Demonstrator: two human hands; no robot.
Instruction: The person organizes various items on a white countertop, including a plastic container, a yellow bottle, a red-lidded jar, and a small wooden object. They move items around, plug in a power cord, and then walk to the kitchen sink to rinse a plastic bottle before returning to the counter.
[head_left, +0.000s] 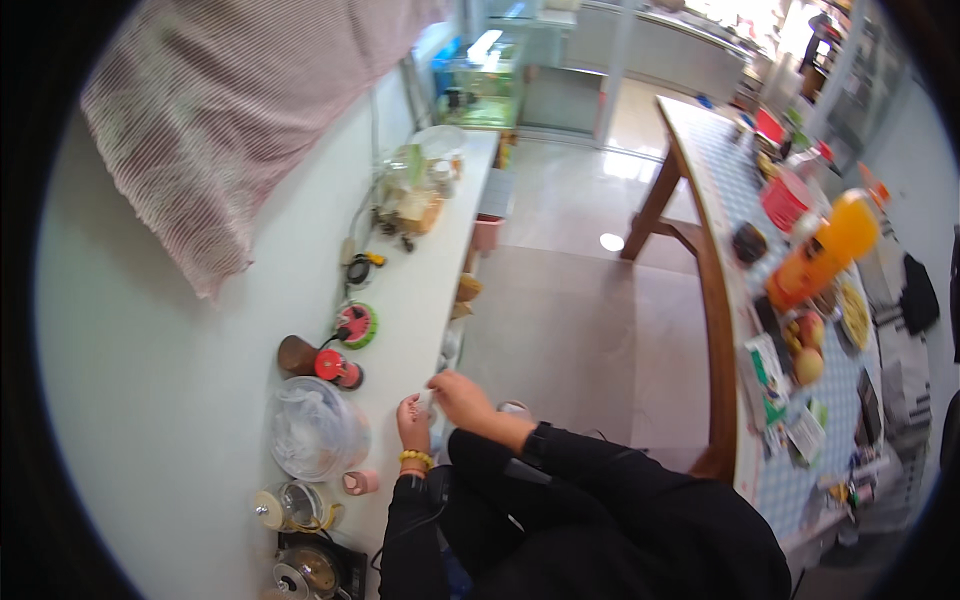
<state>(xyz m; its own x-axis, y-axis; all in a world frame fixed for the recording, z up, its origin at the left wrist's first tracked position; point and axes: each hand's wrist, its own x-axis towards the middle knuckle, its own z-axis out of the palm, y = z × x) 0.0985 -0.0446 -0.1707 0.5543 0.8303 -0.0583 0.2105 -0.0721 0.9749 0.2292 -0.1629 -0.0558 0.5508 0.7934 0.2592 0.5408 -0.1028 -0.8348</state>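
Note:
My left hand (414, 422), with a beaded yellow bracelet on its wrist, is over the front edge of the white counter (401, 300). Close beside it, my right hand (459, 397) has its thumb and fingers pinched at a small whitish item (426, 397) between the two hands. That item is too small and blurred to name. Left of my hands a clear plastic tub (311, 429) with a plastic bag stands by the wall. A pink cup-like container (360, 482) stands nearer to me on the counter.
Glass teapots (300, 506), a red-lidded jar (337, 369) and a round pink-and-green object (358, 325) line the wall side. Bagged food (416, 206) lies farther along. A wooden table (716, 315) on the right holds an orange bottle (799, 277) and fruit (808, 366). A fish tank (484, 97) stands beyond the counter.

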